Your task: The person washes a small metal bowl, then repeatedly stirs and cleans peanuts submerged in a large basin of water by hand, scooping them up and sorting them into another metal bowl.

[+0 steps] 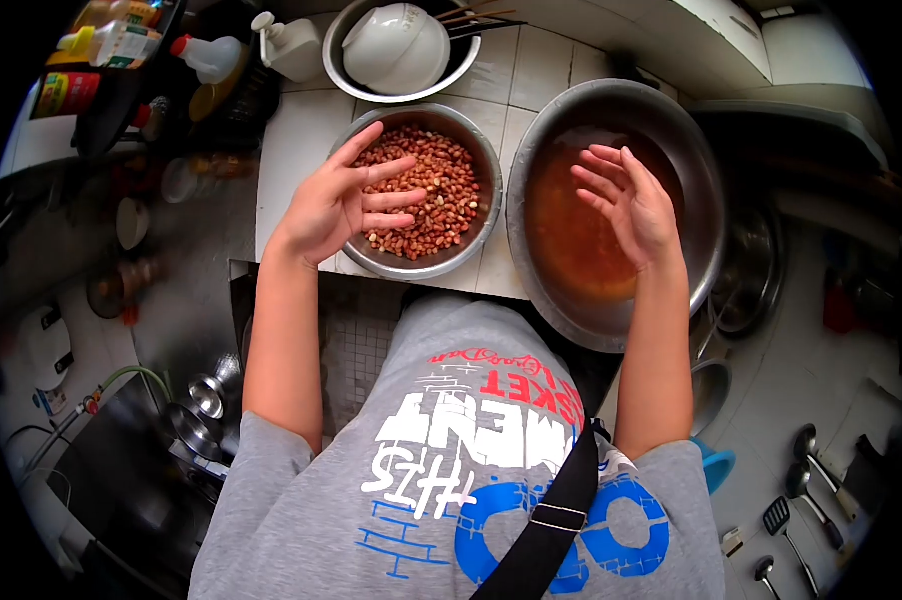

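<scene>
Has left hand (329, 207) with fingers splayed over red-brown peanuts (446, 185) in a round steel bowl (490, 200), right hand (639, 215) loosely uncurled over brownish water (561, 230) in a wide grey metal basin (706, 170), both containers by the white-tiled surface (296, 170)'s front edge, probably for reach.

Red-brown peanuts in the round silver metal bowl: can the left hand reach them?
Likely yes: the left hand has its fingers spread over the peanuts, the bowl is uncovered, and nothing visible blocks the way.
</scene>
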### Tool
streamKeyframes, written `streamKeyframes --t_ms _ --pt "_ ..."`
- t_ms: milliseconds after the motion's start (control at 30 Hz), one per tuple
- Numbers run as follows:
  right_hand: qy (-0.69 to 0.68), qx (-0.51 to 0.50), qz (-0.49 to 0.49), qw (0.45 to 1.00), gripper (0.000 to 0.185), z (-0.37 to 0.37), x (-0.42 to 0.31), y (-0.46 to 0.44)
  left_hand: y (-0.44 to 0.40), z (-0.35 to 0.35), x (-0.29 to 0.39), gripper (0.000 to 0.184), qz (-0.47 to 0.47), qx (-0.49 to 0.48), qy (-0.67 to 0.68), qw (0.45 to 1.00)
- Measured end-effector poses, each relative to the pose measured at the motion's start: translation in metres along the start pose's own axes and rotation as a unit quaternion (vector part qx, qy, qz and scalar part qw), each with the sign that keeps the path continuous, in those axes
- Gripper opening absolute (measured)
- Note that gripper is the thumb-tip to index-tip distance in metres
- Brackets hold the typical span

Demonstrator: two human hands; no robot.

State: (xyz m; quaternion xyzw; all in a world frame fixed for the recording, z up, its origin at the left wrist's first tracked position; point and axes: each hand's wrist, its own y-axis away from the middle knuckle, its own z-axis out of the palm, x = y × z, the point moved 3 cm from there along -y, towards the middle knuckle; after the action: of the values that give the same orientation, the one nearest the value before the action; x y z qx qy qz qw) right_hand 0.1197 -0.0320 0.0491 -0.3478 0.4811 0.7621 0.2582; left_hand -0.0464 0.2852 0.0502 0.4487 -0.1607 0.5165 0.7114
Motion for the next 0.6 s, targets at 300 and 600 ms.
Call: streamKeyframes --t_ms 300,600 --pt "0.425 0.312 -0.088 0.845 0.041 -0.176 0.052 -0.045 -0.021 0.036 0.009 0.059 -0.039 0.014 -0.167 0.985" --pt "0.599 0.23 -0.173 0.747 0.054 -0.169 0.085 -0.068 -0.115 0.138 -0.006 0.036 0.026 -0.106 -0.399 0.911"
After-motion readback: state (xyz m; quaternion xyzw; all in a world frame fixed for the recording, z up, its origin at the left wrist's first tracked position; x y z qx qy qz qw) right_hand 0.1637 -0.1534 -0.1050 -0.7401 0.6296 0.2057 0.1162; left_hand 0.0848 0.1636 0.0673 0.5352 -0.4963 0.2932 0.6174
